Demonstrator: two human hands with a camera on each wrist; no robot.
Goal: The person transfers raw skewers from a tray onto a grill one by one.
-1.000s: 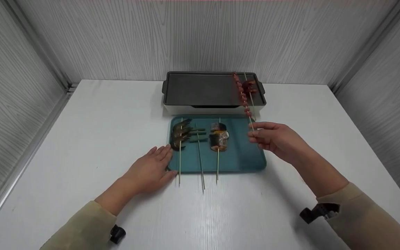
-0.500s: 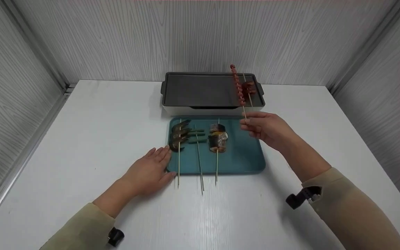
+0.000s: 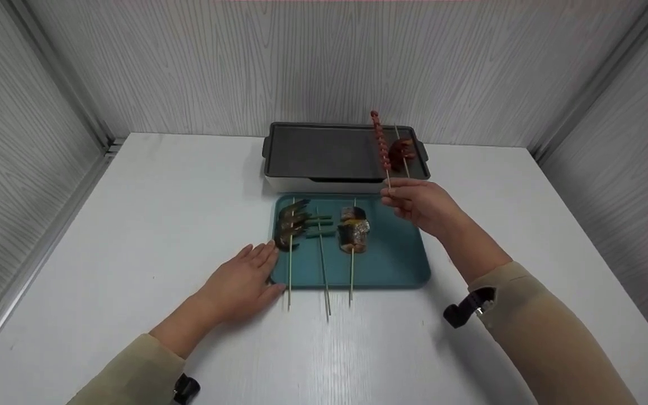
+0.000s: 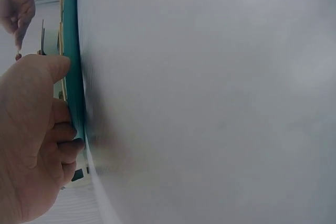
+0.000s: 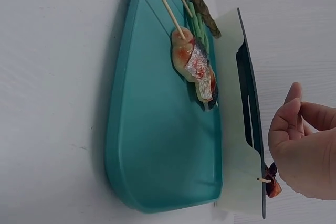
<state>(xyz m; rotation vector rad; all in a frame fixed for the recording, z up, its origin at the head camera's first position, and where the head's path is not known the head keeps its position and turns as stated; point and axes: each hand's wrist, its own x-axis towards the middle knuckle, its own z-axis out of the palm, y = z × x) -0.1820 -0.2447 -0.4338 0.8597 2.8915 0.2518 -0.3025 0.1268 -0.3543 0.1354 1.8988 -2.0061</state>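
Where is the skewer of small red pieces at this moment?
In the head view, the right hand pinches the skewer of small red pieces over the right part of the black griddle, just left of the dark red skewer.

Left hand [image 4: 31,135] meets teal tray [image 4: 72,30]

Thumb and fingertips touch the teal tray's left side; beneath spreads a white table [image 4: 210,98]. Beyond, to the right, the right hand [image 4: 16,3] pinches a thin stick with a red piece [image 4: 18,56].
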